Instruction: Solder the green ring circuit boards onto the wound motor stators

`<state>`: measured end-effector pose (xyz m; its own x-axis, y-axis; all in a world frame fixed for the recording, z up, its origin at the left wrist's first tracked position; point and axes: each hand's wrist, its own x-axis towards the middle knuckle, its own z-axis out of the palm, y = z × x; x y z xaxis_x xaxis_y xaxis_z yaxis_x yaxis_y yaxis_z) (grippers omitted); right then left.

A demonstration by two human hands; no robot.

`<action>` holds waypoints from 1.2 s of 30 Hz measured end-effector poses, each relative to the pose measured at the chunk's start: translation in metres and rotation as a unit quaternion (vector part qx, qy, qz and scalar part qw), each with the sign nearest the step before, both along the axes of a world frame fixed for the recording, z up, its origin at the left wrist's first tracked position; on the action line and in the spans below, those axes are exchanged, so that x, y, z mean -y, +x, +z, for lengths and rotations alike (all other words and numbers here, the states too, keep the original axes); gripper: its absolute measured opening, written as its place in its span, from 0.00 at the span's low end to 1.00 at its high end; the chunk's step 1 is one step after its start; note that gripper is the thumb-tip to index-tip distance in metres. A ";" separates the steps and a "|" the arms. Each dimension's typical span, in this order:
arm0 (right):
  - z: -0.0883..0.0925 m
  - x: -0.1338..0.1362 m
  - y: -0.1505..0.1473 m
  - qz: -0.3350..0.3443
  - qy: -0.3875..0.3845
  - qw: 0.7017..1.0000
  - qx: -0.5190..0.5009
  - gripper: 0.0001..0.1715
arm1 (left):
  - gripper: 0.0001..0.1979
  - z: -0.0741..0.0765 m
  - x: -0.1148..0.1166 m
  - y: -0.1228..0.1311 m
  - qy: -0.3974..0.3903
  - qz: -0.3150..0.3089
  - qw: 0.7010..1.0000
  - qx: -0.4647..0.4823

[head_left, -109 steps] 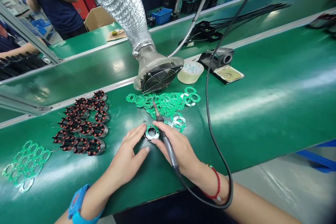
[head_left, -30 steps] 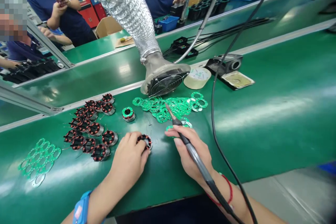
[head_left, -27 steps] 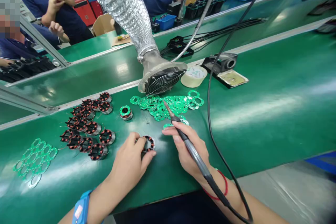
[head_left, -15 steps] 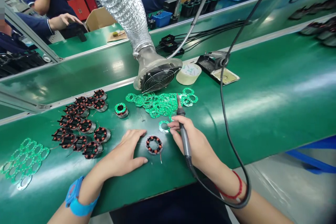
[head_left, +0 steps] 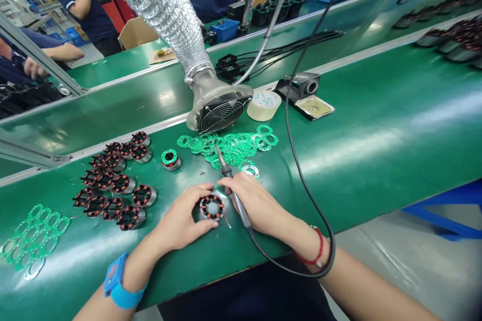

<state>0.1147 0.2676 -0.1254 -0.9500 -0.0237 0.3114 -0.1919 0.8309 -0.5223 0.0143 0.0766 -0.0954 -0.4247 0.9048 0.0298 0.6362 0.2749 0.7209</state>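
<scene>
On the green bench in front of me lies a motor stator (head_left: 220, 207) with copper coils, and a thin wire trails from its lower right. My left hand (head_left: 183, 218) curves round its left side, thumb and fingers against its rim. My right hand (head_left: 259, 205) holds a soldering iron (head_left: 241, 210), its tip pointing up and left over the pile of green ring-shaped circuit boards (head_left: 233, 149). Some right fingertips come close to the stator's upper right; whether they touch it I cannot tell. A pale ring board (head_left: 250, 170) lies just beyond that hand.
Several wound stators (head_left: 122, 184) stand at the left, near a stator topped with a green board (head_left: 171, 160). Flat ring boards (head_left: 56, 230) lie farther left. A fume extractor (head_left: 222, 110), tape roll (head_left: 264, 106) and iron stand (head_left: 307, 88) sit behind. The iron's cable (head_left: 293, 145) loops at the right. Co-workers are opposite.
My right hand has moved left with the soldering iron, toward the stator. My left hand has closed in on the stator's rim. The ring board by my right fingers now lies beyond the hand.
</scene>
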 end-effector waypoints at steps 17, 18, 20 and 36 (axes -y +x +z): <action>0.008 0.001 0.030 -0.052 -0.075 0.986 -0.141 0.16 | 0.26 0.000 -0.001 0.006 -0.041 0.035 0.970 -0.236; 0.009 0.000 0.031 -0.060 -0.084 0.984 -0.143 0.16 | 0.22 0.000 -0.002 0.004 -0.050 0.041 0.972 -0.227; 0.010 0.001 0.033 -0.071 -0.108 0.982 -0.137 0.15 | 0.19 -0.002 -0.003 0.002 -0.048 0.056 0.979 -0.188; 0.003 0.025 0.024 -0.107 -0.125 0.980 -0.115 0.16 | 0.32 0.002 0.003 0.009 0.019 0.128 0.972 0.198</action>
<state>0.1383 0.2430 -0.1226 -0.8288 0.2735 0.4881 -0.1630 0.7165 -0.6783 0.0234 0.0736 -0.0939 -0.6214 0.7690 -0.1497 0.2211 0.3555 0.9081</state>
